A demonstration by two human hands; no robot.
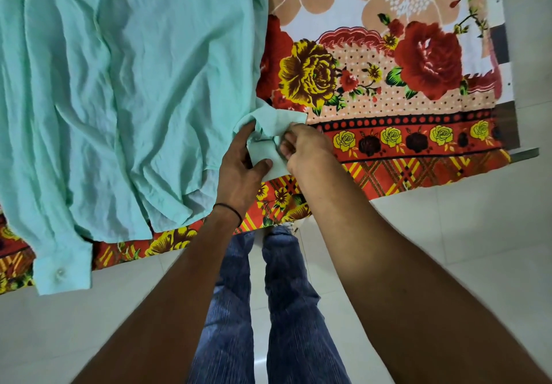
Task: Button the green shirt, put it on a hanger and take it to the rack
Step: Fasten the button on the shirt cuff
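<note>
We pinch the green shirt (125, 85) cuff between left hand (239, 171) and right hand (307, 153); its body spreads leftward.

Bright even light, sharp, edges bowed

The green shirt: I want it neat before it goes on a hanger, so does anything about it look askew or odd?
The green shirt lies heavily wrinkled on the floral bedsheet. One cuff hangs over the bed edge, and both hands bunch the other cuff. Nothing looks torn or stained.
</note>
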